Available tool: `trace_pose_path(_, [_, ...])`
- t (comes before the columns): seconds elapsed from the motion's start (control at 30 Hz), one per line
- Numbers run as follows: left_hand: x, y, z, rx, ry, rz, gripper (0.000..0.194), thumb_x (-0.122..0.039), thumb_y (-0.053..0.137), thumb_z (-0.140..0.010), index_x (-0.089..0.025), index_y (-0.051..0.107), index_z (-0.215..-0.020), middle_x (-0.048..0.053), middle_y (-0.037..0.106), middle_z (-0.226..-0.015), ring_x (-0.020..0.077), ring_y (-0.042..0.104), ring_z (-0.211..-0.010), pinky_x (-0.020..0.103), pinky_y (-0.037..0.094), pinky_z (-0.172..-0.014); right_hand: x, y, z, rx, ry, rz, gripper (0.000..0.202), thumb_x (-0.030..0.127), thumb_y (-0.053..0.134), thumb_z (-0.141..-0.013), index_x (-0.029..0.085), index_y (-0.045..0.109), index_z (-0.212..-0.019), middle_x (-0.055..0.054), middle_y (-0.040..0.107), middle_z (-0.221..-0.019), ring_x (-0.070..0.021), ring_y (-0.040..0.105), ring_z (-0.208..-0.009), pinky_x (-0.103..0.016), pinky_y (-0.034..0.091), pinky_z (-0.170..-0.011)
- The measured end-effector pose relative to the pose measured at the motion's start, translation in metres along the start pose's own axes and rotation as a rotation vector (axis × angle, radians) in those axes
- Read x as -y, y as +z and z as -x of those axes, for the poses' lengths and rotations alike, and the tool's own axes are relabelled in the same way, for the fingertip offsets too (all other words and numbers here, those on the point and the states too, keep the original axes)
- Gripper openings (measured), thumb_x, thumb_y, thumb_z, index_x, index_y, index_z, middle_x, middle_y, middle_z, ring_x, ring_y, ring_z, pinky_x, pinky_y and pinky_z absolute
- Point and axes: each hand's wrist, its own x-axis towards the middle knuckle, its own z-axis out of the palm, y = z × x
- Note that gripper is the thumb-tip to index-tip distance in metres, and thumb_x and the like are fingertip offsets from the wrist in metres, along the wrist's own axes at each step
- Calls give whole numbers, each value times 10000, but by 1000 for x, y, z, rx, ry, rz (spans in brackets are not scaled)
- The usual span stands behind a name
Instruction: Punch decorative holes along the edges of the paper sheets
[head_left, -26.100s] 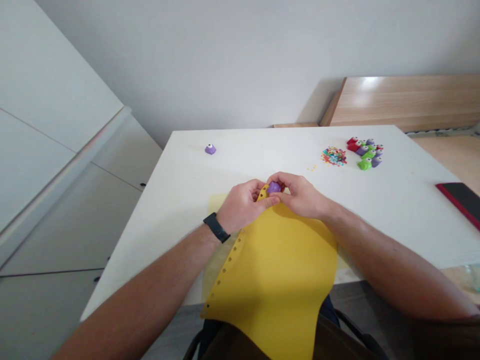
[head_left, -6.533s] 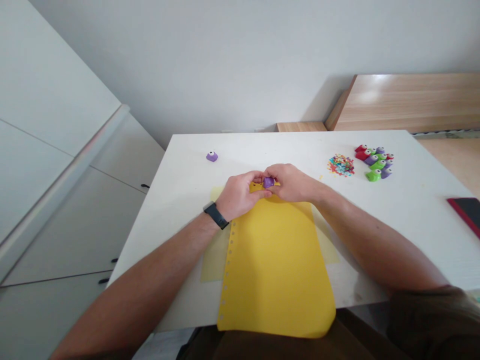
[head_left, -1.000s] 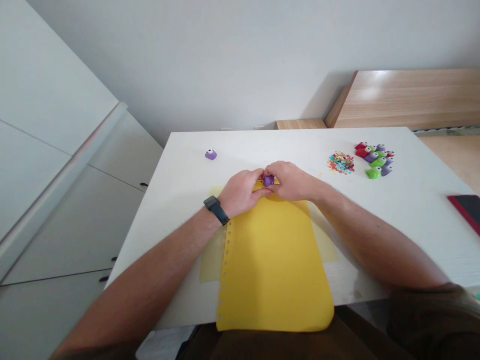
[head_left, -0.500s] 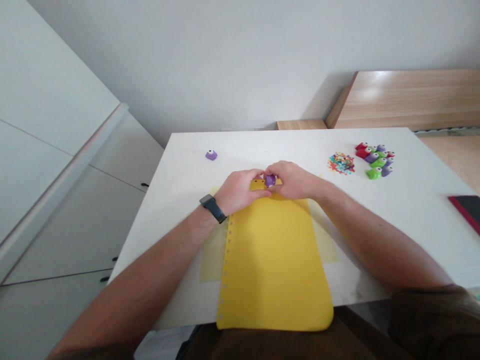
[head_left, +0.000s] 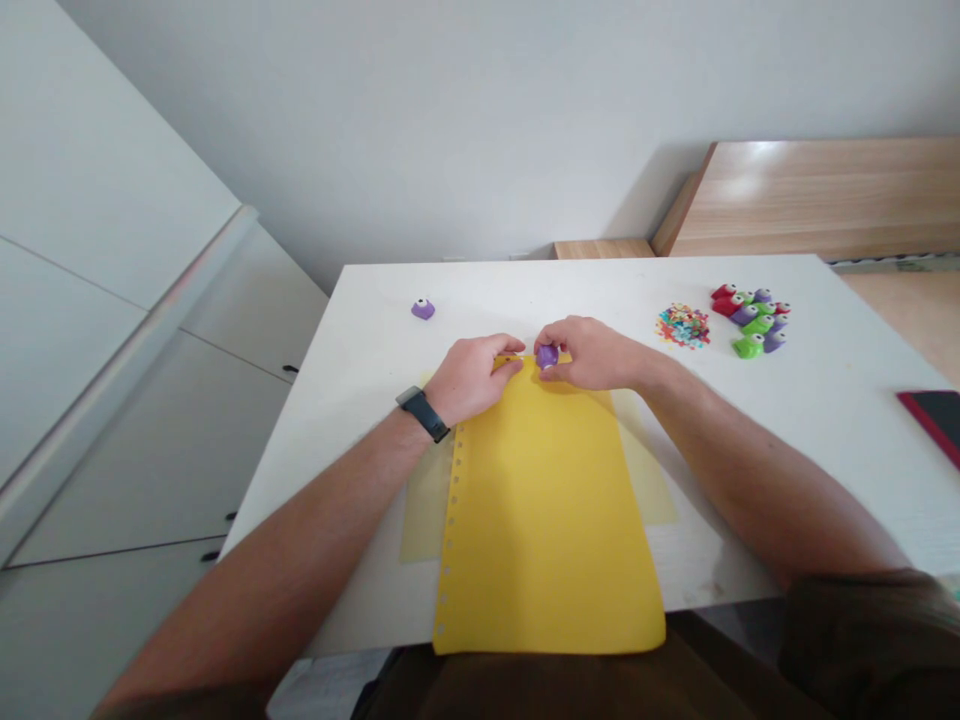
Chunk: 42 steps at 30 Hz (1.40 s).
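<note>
A yellow sheet (head_left: 555, 520) lies lengthwise before me, with a row of small holes down its left edge and a few at its far edge. My right hand (head_left: 592, 353) grips a small purple paper punch (head_left: 547, 356) at that far edge, thumb on the near side. My left hand (head_left: 476, 375), with a dark watch on the wrist, is at the sheet's far left corner. Its thumb and index finger are apart, the thumb over the sheet; the other fingers are partly hidden.
The white table (head_left: 360, 400) carries another purple one-eyed piece (head_left: 423, 309) at far left. Coloured paper bits (head_left: 682, 326) lie right, beside several red, green and purple one-eyed pieces (head_left: 757, 320). Pale yellow paper (head_left: 424, 515) lies underneath. A dark red-edged object (head_left: 934, 420) is far right.
My left hand has come off the purple punch and drawn slightly left, its fingers spreading. My right hand has shifted a little right with the punch.
</note>
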Motion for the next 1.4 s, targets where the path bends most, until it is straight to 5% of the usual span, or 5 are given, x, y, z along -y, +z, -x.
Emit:
trace_pose_path(1.03, [1, -2, 0, 5, -5, -13, 245, -275, 589, -919, -211, 706, -1124, 17, 767, -1143, 196, 715, -1068, 330, 531, -993, -2, 7, -2, -9, -9, 16, 181, 310, 674, -803, 198, 717, -939, -22, 734, -895, -173, 639, -822, -258, 419, -746])
trace_pose_path(1.4, [-18, -12, -1, 29, 76, -162, 467, -509, 726, -817, -184, 682, -1149, 66, 751, -1126, 260, 699, -1037, 369, 529, -889, 4, 6, -2, -17, -19, 18, 161, 259, 660, -784, 184, 711, -918, -42, 736, -901, -184, 645, -842, -261, 418, -765])
